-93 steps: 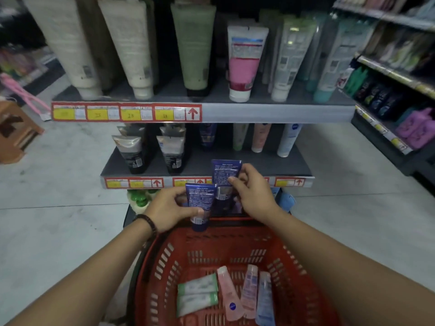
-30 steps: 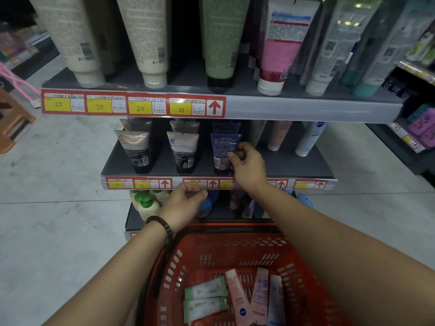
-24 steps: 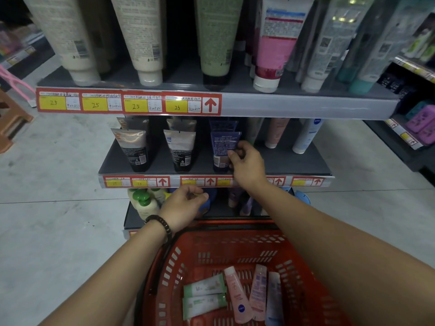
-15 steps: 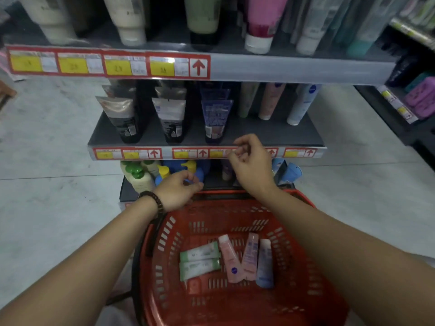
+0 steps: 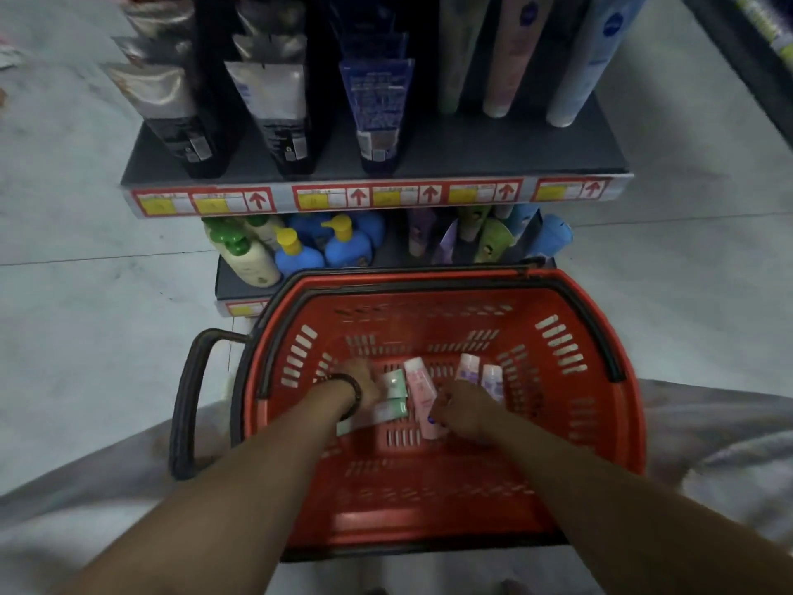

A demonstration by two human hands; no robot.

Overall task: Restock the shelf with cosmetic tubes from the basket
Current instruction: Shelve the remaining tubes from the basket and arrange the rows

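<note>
A red basket point(image 5: 600, 337) sits below me in front of the grey shelf point(image 5: 472, 152). On its floor lie two green tubes point(image 5: 394, 384), a pink tube point(image 5: 418, 388) and two lilac tubes point(image 5: 468, 367). My left hand point(image 5: 362, 380), blurred and wearing a dark wristband, is down on the green tubes. My right hand point(image 5: 465, 412) is lowered over the pink tube and the near ends of the lilac tubes, fingers bent. Whether either hand grips a tube is not visible. A row of dark blue tubes point(image 5: 377, 105) stands on the shelf.
Silver-and-black tubes point(image 5: 171, 113) stand left of the blue ones, and tall pale tubes point(image 5: 510, 58) stand to the right. Pump bottles point(image 5: 296, 251) and small tubes fill the lowest shelf behind the basket. A black handle point(image 5: 184, 401) hangs off the basket's left side.
Both hands have dropped from the shelf edge into the basket onto the tubes. The view has tilted down. The blue tubes held earlier now stand on the shelf.
</note>
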